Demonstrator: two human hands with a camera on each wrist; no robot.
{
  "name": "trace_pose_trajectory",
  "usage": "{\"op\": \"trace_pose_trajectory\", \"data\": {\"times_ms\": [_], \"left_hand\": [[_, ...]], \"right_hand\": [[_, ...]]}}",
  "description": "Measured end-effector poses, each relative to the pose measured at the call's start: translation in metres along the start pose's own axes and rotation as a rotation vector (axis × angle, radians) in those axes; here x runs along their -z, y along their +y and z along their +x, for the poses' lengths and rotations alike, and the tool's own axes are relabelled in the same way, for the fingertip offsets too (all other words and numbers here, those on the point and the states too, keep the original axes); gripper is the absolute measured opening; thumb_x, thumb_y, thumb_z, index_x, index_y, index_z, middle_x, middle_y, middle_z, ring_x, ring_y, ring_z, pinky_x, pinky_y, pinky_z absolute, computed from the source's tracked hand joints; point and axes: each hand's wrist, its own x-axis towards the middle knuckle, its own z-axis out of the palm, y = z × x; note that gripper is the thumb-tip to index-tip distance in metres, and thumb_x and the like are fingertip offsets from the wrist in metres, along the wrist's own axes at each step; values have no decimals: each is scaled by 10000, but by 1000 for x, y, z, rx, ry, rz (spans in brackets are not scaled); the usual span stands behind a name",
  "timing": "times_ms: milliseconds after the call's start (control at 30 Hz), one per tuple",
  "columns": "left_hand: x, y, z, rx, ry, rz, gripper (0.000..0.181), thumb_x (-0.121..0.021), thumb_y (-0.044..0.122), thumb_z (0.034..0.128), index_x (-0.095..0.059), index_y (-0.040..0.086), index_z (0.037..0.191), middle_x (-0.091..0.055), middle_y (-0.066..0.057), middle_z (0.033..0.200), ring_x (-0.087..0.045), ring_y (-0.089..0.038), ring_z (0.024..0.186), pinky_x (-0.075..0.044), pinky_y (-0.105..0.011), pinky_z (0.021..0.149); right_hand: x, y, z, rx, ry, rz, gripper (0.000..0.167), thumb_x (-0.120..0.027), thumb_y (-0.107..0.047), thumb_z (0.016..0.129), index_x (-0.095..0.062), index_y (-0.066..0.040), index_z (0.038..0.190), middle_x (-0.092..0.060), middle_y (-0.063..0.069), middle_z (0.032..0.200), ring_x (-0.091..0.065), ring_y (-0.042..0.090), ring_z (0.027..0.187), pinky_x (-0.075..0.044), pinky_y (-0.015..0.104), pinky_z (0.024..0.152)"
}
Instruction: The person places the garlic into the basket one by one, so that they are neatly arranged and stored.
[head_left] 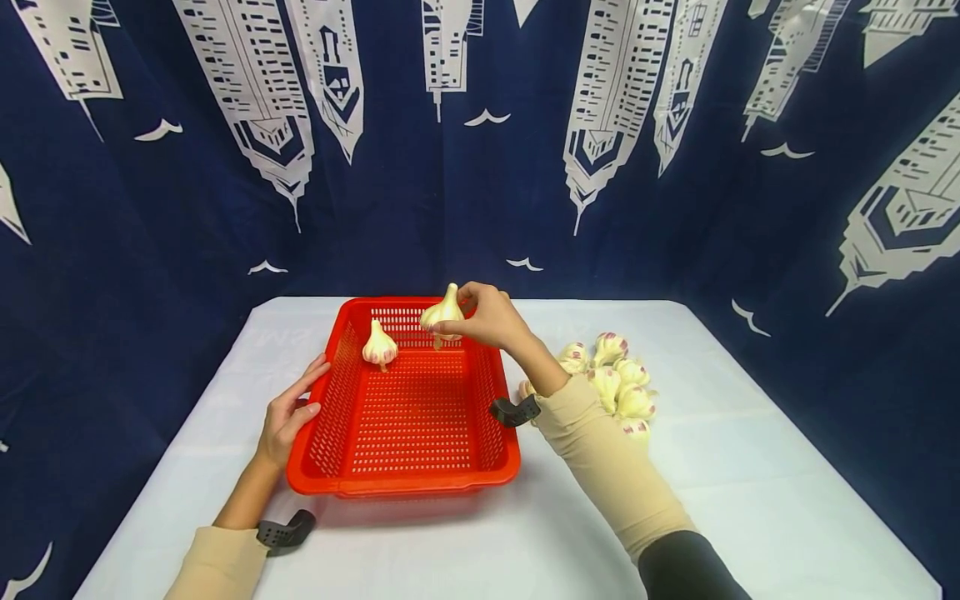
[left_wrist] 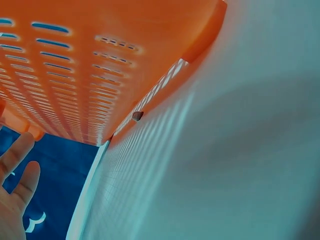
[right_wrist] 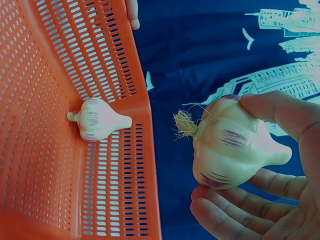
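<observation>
My right hand pinches a garlic bulb above the far right part of a red perforated plastic basket. The right wrist view shows this garlic bulb between thumb and fingers, its stem toward the palm and its roots pointing away. Another garlic bulb rests inside the basket at the far left, stem up against the wall. My left hand touches the basket's left rim from outside, its fingers fairly straight. In the left wrist view, that hand is partly cut off beside the basket's outer wall.
A pile of several garlic bulbs lies on the white table right of the basket, partly hidden by my right forearm. Behind the table hangs a dark blue cloth printed with white buildings. Black bands are on both wrists.
</observation>
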Motion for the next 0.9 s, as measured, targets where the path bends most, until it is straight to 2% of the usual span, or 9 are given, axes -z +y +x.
{"op": "trace_pose_trajectory", "data": {"times_ms": [267, 600, 800, 900], "left_hand": [[0, 2, -1, -4, 6, 30, 512, -451, -50, 814, -539, -146, 1309, -442, -301, 1444, -546, -55, 1204, -482, -132, 712], [2, 4, 0, 1, 6, 29, 508, -447, -42, 824, -537, -144, 1314, -432, -317, 1443, -556, -63, 1180, -483, -138, 710], [1, 1, -1, -9, 9, 44, 509, -453, -42, 813, -546, -145, 1303, -452, -301, 1436, -559, -57, 1140, -464, -148, 703], [0, 1, 0, -1, 7, 32, 509, -450, -41, 816, -545, -142, 1306, -446, -308, 1437, -551, -63, 1172, -466, -152, 714]], "right_hand": [[-12, -1, 11, -15, -16, 10, 509, -839, -400, 748, -648, -41, 1054, -684, 72, 938, -620, 215, 813, -524, 302, 663], [-23, -8, 25, -39, -13, 21, 541, -819, -381, 772, -616, -32, 1131, -688, 92, 952, -635, 213, 837, -529, 311, 702], [-32, -10, 32, -64, -34, -13, 552, -818, -387, 775, -613, -51, 1161, -693, 68, 978, -636, 191, 854, -515, 302, 700], [-36, -9, 36, -67, -47, -23, 567, -831, -378, 771, -608, -46, 1173, -696, 79, 994, -644, 210, 868, -517, 308, 698]]}}
